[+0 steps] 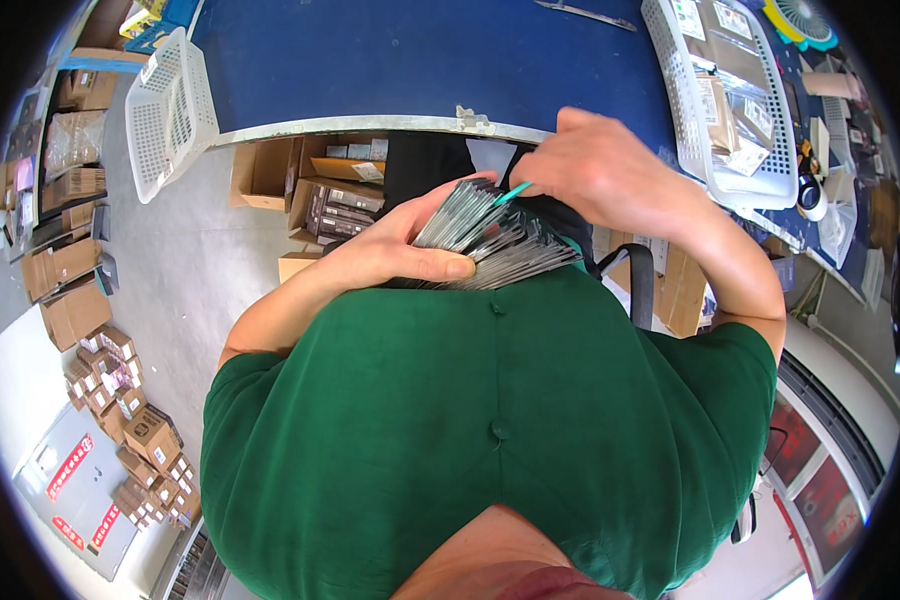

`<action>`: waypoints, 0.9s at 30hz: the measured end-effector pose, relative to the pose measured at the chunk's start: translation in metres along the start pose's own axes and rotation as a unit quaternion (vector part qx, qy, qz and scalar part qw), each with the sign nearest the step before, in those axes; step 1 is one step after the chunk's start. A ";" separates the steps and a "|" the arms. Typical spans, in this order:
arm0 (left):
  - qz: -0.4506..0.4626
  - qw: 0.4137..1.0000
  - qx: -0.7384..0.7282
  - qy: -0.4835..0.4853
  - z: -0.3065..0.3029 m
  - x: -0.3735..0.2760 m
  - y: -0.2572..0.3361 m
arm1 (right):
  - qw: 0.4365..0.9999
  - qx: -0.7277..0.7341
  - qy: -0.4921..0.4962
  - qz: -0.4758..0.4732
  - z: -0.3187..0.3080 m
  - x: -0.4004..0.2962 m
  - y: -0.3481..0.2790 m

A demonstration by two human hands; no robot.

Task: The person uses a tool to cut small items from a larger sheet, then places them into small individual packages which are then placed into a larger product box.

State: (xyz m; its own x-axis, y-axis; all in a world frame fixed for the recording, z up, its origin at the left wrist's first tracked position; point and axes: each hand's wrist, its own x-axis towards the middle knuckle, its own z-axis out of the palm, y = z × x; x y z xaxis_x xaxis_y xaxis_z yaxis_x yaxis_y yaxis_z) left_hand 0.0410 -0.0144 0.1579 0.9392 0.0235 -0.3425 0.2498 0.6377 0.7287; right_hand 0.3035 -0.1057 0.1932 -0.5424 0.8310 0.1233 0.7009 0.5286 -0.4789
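My left hand [401, 244] grips a thick, fanned stack of thin flat packets [457, 225] against my front, its thumb lying across their near edges. The stack splits into two sections, and the packets look glossy and greyish; what they contain cannot be made out. My right hand [607, 169] is just right of the stack, its fingers pinched on a thin teal strip [511, 193]. The strip's lower end reaches between the packets' upper edges. Whether the strip is separate or part of a packet cannot be told. Both hands are near the table's front edge.
Ahead lies a blue-topped table [420, 60] with a metal tool [585, 15]. A white basket [787, 180] holding packages stands right; another white basket [172, 116] juts past the left edge. Open cardboard boxes [337, 202] are below the table. A chair armrest [640, 277] is at my right.
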 end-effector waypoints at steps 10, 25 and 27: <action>-0.030 0.999 0.026 0.012 0.010 -0.003 0.015 | 0.982 0.166 0.091 0.028 -0.037 0.009 -0.014; -0.068 0.996 0.054 0.032 0.005 0.002 0.008 | 0.996 0.003 0.092 0.000 0.010 -0.001 -0.004; -0.062 0.996 0.045 0.039 0.010 0.001 0.014 | 0.998 -0.029 0.060 -0.002 0.006 -0.002 -0.007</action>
State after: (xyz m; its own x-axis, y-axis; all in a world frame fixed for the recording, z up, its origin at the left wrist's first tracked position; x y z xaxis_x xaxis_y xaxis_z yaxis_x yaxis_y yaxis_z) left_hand 0.0476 -0.0132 0.1739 0.8796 0.0106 -0.4755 0.3859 0.5685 0.7265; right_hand 0.2970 -0.1117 0.1911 -0.4884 0.8416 0.2304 0.7260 0.5384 -0.4278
